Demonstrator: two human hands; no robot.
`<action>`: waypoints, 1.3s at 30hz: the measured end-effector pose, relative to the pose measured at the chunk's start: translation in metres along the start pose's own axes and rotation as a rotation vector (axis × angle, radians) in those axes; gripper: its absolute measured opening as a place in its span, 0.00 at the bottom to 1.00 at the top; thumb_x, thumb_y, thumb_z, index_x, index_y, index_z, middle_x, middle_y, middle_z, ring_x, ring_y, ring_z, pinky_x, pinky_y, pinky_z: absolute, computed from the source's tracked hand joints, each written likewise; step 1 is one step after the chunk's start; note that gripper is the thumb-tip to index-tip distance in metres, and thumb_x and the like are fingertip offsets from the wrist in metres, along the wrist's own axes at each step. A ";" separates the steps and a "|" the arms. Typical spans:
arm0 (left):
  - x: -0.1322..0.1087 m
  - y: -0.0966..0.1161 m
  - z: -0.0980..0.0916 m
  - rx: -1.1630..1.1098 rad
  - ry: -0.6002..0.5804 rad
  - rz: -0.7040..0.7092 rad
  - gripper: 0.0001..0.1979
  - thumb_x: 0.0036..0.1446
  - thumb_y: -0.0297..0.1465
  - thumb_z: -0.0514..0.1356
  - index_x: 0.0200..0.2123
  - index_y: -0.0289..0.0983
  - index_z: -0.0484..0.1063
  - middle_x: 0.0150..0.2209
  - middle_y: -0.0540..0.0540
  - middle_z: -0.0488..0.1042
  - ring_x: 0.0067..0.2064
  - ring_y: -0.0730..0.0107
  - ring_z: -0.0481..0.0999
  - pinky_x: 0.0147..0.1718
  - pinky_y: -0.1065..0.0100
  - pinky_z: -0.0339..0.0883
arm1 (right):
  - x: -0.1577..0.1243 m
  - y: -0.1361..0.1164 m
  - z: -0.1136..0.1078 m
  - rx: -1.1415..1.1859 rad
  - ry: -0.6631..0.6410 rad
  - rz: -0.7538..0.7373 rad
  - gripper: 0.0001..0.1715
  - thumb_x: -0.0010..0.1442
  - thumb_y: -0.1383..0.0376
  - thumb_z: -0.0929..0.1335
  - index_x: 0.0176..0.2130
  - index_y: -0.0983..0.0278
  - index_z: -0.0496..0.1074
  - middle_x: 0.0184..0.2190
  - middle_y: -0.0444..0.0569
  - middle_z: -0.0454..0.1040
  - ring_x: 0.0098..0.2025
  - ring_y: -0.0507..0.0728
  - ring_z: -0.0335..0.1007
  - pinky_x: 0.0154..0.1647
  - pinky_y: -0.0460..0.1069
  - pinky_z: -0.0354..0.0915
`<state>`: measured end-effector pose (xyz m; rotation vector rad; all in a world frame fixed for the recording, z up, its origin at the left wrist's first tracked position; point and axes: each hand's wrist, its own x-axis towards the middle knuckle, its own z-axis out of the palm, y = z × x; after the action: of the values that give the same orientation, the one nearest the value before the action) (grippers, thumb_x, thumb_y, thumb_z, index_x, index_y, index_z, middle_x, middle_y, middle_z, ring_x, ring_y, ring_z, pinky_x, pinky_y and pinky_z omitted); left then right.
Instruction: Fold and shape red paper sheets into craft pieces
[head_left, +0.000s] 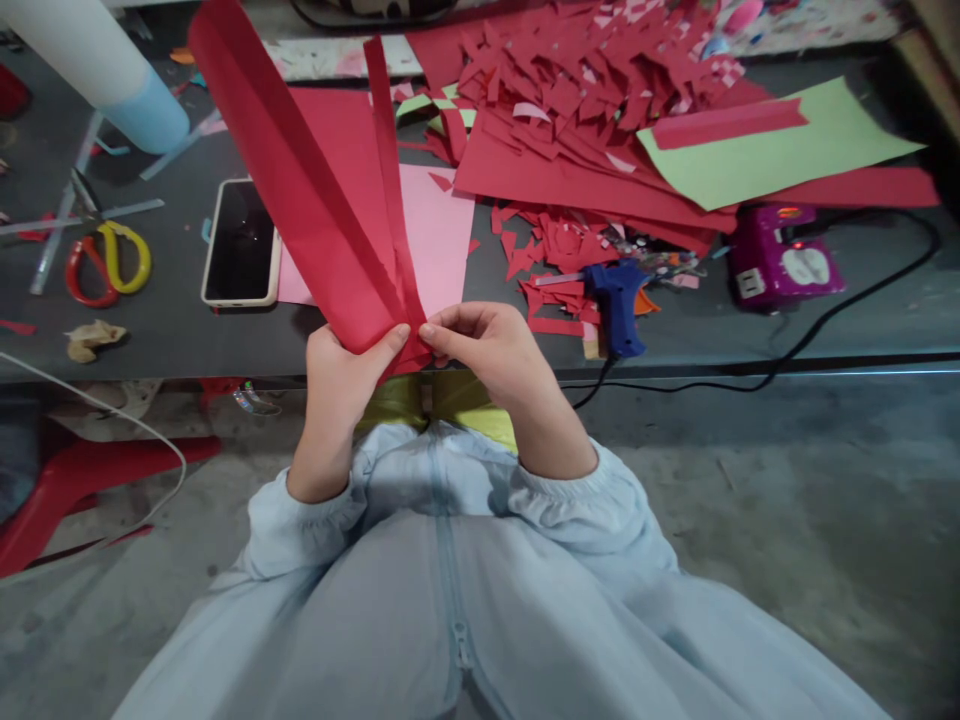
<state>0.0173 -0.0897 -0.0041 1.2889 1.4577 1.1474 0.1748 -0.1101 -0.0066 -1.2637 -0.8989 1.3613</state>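
Observation:
A long sheet of red paper (292,190) rises toward the upper left, its far end curled over. My left hand (341,370) is closed on its near end, the thumb pressed flat on top. From the same near end a narrow red strip (390,180) stands up, partly torn or cut away from the wider part. My right hand (487,345) pinches the base of this strip between thumb and fingers, close beside my left thumb. Underneath lie more red paper (337,130) and a pink sheet (442,230) on the dark table.
Left are a phone (241,245), scissors (109,260) and a white-and-blue cylinder (112,80). Right are red scraps (562,240), a blue glue gun (619,310), a green sheet (780,150) and a purple box (784,260) with a black cable (847,310) along the edge.

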 end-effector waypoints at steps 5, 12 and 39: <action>0.001 -0.004 0.000 -0.068 -0.062 -0.013 0.19 0.39 0.39 0.75 0.32 0.35 0.77 0.29 0.49 0.78 0.30 0.68 0.76 0.31 0.68 0.72 | -0.001 -0.003 -0.002 0.015 -0.004 -0.002 0.16 0.44 0.56 0.77 0.26 0.65 0.76 0.21 0.42 0.74 0.22 0.48 0.65 0.26 0.46 0.65; 0.002 -0.008 0.002 -0.080 -0.088 -0.046 0.21 0.37 0.37 0.75 0.34 0.35 0.78 0.33 0.47 0.80 0.32 0.65 0.78 0.34 0.64 0.74 | -0.002 0.002 0.002 0.065 0.027 -0.024 0.16 0.44 0.55 0.78 0.26 0.64 0.76 0.20 0.41 0.73 0.22 0.48 0.65 0.26 0.45 0.64; 0.006 -0.007 0.003 -0.040 0.034 0.016 0.19 0.36 0.37 0.74 0.32 0.35 0.76 0.31 0.48 0.79 0.32 0.67 0.76 0.34 0.66 0.74 | 0.003 0.009 0.003 0.158 0.071 0.062 0.24 0.35 0.55 0.81 0.29 0.65 0.76 0.22 0.43 0.76 0.22 0.49 0.69 0.27 0.47 0.69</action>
<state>0.0178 -0.0842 -0.0121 1.2613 1.4442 1.2085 0.1700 -0.1087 -0.0154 -1.2188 -0.6945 1.3983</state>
